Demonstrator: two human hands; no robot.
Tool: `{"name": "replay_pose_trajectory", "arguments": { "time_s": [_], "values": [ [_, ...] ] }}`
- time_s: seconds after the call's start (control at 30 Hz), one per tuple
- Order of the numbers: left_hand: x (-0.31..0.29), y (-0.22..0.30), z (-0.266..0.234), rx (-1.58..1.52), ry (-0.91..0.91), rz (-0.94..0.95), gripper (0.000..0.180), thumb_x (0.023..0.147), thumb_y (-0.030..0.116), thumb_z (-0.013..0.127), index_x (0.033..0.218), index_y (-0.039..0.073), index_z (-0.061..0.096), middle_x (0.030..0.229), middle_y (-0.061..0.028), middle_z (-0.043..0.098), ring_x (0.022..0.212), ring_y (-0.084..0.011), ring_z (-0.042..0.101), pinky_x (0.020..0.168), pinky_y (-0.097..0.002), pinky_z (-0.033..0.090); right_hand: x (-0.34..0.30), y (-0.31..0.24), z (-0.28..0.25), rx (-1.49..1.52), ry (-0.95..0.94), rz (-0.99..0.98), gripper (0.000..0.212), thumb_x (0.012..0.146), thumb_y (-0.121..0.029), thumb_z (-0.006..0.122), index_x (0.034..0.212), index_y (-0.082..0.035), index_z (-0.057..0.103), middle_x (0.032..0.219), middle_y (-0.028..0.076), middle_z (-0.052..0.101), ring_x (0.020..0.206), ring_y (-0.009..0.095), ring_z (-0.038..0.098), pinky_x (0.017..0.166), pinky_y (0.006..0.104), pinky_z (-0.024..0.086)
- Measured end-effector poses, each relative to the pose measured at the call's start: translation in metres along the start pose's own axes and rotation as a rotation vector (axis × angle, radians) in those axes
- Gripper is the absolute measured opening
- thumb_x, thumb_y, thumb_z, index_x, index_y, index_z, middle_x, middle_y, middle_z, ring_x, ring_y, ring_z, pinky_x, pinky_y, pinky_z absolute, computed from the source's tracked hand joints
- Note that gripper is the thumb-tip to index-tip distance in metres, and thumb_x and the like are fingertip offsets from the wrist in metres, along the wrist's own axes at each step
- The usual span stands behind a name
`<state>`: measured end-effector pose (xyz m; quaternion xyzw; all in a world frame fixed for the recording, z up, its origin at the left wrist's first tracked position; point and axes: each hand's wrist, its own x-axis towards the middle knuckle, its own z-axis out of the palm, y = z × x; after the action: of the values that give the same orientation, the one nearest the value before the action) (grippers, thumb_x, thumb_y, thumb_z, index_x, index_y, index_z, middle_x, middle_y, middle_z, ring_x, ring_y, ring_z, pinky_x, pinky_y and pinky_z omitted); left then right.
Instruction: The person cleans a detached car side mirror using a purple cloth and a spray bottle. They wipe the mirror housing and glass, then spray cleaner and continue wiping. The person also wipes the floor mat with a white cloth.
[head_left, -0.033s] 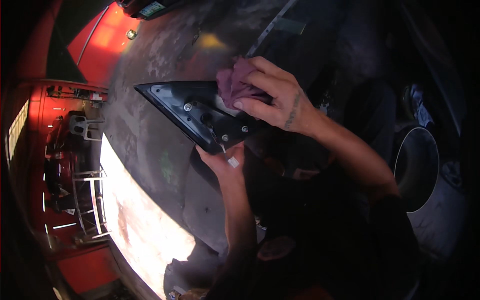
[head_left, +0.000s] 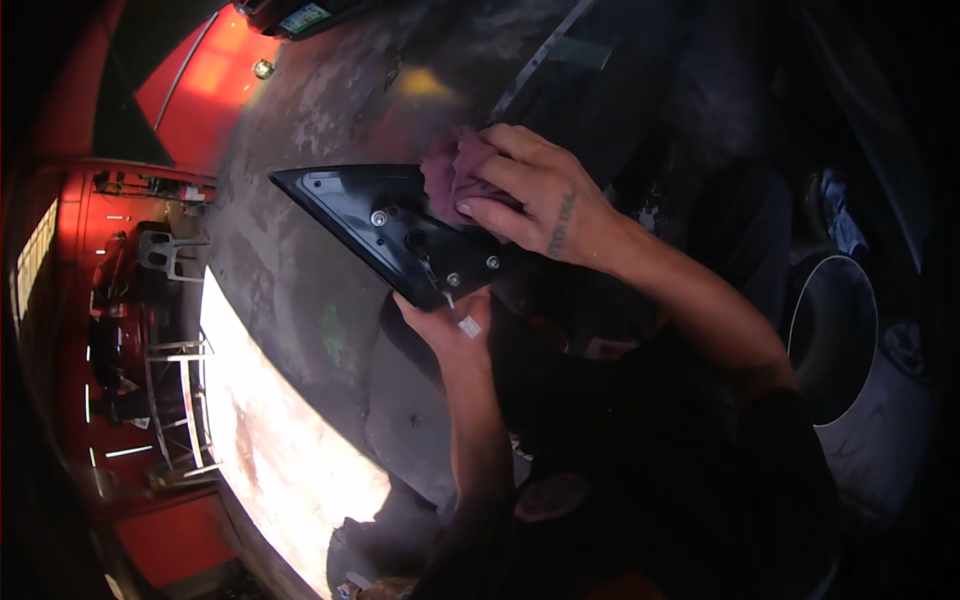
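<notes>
Head view, only one there is. Black triangular panel [head_left: 345, 205] is up off the floor [head_left: 285, 240], held between the two hands. Left grip [head_left: 442, 322] is under its lower corner, closed on it as far as I can see; most of its fingers are hidden beneath, so can't tell how wide they're spread. Right grip [head_left: 545, 195] is bunched tight on a purple cloth [head_left: 455, 180], thumb on the near side, no bare fingers on the panel.

Key relation: panel lies left of and just below the right grip, and directly beyond the left one. Long axis runs from a sharp tip, far left of both grips, back down to the right under the right one. Left hand is nearer, skin on the part; right has cloth in between, overlapping the far edge. Can't tell if it's pressed down.

Bolt [head_left: 379, 218] faces up, left of the cloth. White connector [head_left: 470, 326] dangles over the left wrist.
</notes>
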<state>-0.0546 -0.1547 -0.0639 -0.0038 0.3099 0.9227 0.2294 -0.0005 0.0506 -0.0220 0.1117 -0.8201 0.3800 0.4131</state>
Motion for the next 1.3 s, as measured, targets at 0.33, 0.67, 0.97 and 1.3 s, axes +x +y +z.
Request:
{"name": "replay_pose_trajectory", "arguments": {
  "time_s": [0.33,0.67,0.97,1.3],
  "values": [
    [-0.014,-0.007,-0.005,-0.006,-0.061,-0.023,0.041,0.096,0.046,0.056,0.118,0.015,0.07,0.109,-0.0026,0.073,0.1,-0.0241,0.071,0.083,-0.0471,0.059,0.046,-0.017,0.022,0.11,0.109,-0.159,0.018,0.084,-0.003,0.071,0.101,-0.005,0.066,0.096,0.011,0.056,0.084,0.03,0.061,0.072,0.041,0.053],
    [-0.004,-0.002,0.004,-0.23,-0.025,-0.078,0.047,0.094,0.053,0.055,0.12,0.017,0.069,0.118,-0.004,0.071,0.109,-0.0263,0.067,0.091,-0.0471,0.055,-0.013,-0.004,0.018,-0.12,0.056,-0.186,0.026,0.081,0.006,0.071,0.106,0.002,0.067,0.111,0.017,0.063,0.092,0.033,0.067,0.076,0.0383,0.06],
    [0.019,-0.001,0.03,-0.311,-0.114,-0.064,0.046,0.096,0.042,0.058,0.125,0.008,0.066,0.128,-0.0102,0.067,0.124,-0.0314,0.06,0.109,-0.0503,0.046,-0.061,-0.004,0.016,-0.127,0.094,-0.069,0.022,0.074,-0.009,0.07,0.094,-0.005,0.064,0.109,0.016,0.062,0.086,0.031,0.064,0.068,0.0368,0.054],
    [0.017,0.003,0.027,0.057,-0.058,0.014,0.053,0.102,0.051,0.043,0.124,0.007,0.063,0.123,-0.0111,0.066,0.118,-0.0295,0.061,0.107,-0.043,0.048,-0.006,-0.008,0.048,-0.176,-0.045,-0.615,0.025,0.075,-0.014,0.067,0.099,-0.01,0.067,0.124,0.015,0.061,0.101,0.026,0.06,0.074,0.0355,0.047]
  ]
}}
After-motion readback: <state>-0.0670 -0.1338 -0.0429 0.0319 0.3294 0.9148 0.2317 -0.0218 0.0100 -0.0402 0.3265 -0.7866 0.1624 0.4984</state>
